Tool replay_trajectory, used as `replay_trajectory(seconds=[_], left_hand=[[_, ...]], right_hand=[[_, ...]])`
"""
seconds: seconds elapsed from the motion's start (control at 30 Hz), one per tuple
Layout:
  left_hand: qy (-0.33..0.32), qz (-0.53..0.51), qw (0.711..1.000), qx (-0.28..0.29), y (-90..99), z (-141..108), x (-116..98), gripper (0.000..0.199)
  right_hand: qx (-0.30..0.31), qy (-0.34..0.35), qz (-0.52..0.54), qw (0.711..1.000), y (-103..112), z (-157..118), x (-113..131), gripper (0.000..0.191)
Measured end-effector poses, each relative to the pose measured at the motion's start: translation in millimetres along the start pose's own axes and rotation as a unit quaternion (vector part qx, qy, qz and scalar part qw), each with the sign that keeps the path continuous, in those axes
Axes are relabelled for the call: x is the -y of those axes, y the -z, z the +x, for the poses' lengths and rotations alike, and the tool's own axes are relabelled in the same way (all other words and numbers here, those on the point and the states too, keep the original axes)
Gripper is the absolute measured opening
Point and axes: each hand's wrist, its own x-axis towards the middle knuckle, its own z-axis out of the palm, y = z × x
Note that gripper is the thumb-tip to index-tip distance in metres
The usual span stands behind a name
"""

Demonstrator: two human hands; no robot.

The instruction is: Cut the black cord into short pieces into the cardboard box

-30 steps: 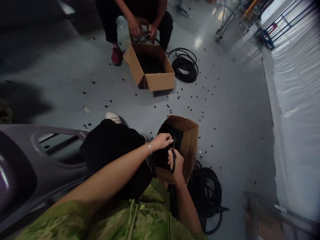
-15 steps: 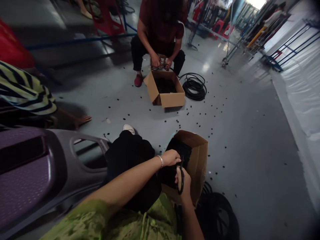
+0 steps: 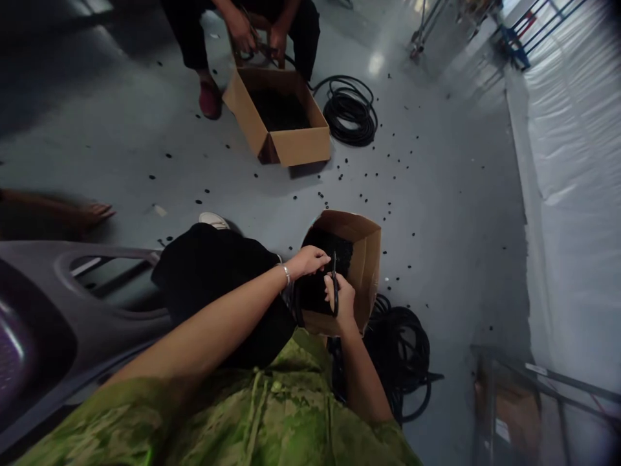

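My right hand (image 3: 342, 299) grips a pair of scissors (image 3: 335, 285) with black handles, blades pointing away from me. Just left of the blades, my left hand (image 3: 310, 260), with a bracelet at its wrist, is closed in a pinch. What its fingertips hold is lost against the dark background. A length of black hose (image 3: 297, 307) runs up beneath that wrist. Both hands are above an open cardboard box (image 3: 367, 265), which contains a mass of small black pieces (image 3: 342, 249).
Coiled black hose (image 3: 405, 349) lies right of my box. Ahead, another person's hands (image 3: 257, 39) work over a second cardboard box (image 3: 301, 145), beside another hose coil (image 3: 350, 113). Small black pieces dot the floor. A grey plastic chair (image 3: 116, 259) stands left, near another person's hand (image 3: 97, 212).
The view has tilted down and shifted right, so the surroundings sit higher and further left. Both my hands stay over the box, the scissors still in my right hand.
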Motion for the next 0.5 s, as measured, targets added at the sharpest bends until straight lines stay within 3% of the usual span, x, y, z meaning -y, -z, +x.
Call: replay_trajectory(seconds=[0.27,0.4,0.5], left_hand=[[-0.083,0.093,0.992,0.022,4.1,3,-1,0.029],[-0.048,0.088,0.995,0.004,3.1,8,2,0.035],[0.013,0.041,0.999,-0.022,0.4,10,3,0.035]], right_hand=[[0.06,0.024,0.026,0.998,13,11,3,0.045],[0.058,0.02,0.013,0.998,11,7,2,0.047],[0.04,0.013,0.016,0.999,3,4,-1,0.047]])
